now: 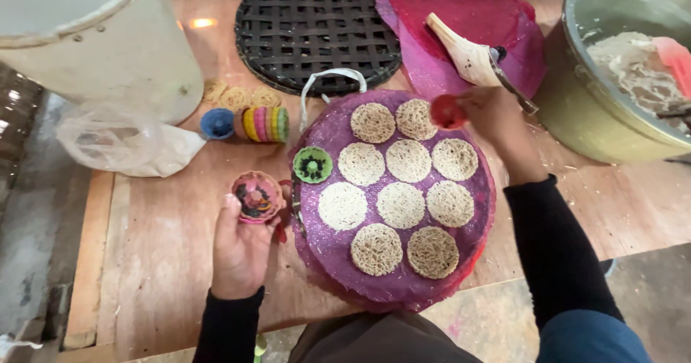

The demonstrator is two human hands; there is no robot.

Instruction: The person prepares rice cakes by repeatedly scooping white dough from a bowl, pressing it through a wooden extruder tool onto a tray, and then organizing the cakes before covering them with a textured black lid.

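My left hand [241, 251] holds a small pink fluted mould [257, 196] just left of a round purple woven tray [327, 136]. Several flat noodle discs [400, 204] lie in rows on the tray. A green mould [312, 165] rests on the tray's left rim. My right hand [497, 122] is raised over the tray's far right edge, gripping a small red mould [448, 111]. Both arms wear dark sleeves.
A large green basin [576, 111] of pale dough stands at the right. A black woven mat [317, 28], red trays [468, 10] and a white scoop [464, 53] lie behind. A white bucket [93, 39], plastic bag [129, 147], blue mould [217, 124] and stacked coloured moulds [265, 124] sit left.
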